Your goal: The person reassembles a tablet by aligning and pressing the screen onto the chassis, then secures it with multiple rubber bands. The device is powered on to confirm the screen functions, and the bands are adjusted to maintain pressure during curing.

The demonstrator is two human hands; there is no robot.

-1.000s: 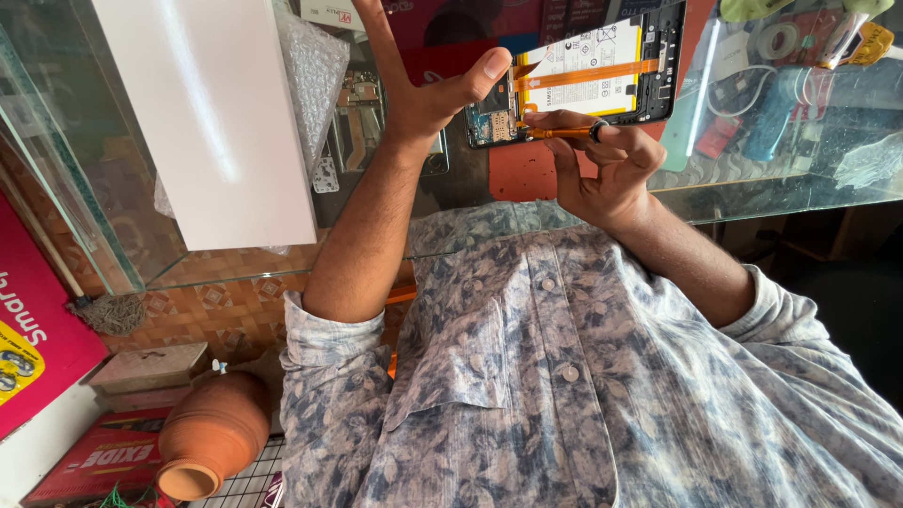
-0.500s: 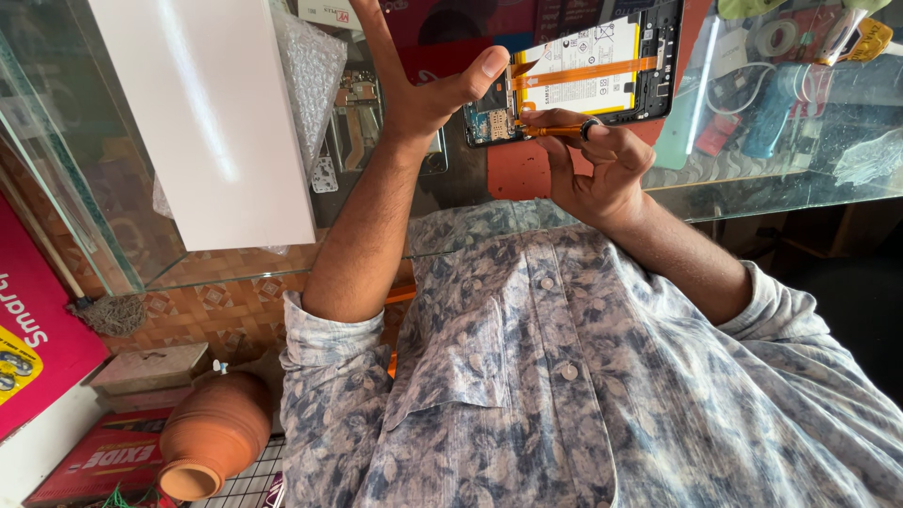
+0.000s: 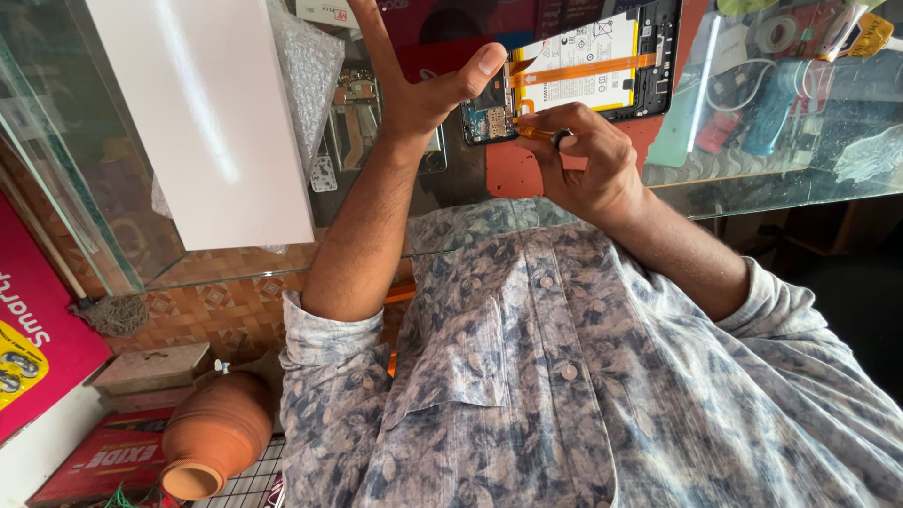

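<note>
An opened tablet point(image 3: 602, 66) with a white and yellow battery and an orange ribbon cable lies on a red mat point(image 3: 513, 174) on the glass counter. My left hand point(image 3: 414, 89) is raised with fingers spread, and its thumb presses on the tablet's left edge. My right hand point(image 3: 588, 165) pinches a small orange-handled screwdriver point(image 3: 538, 134). Its tip rests on the blue circuit board part at the tablet's lower left corner.
A white box point(image 3: 198, 122) and bubble wrap point(image 3: 310, 75) lie left of the hands, with another bare phone frame point(image 3: 353, 113) between. Tape rolls point(image 3: 781, 33) and a blue item point(image 3: 776, 103) sit at the right. Below the counter are a clay pot point(image 3: 216, 433) and a pink box point(image 3: 28, 329).
Almost nothing differs. My right hand's fingers have shifted slightly on the screwdriver, and my left thumb stays on the tablet.
</note>
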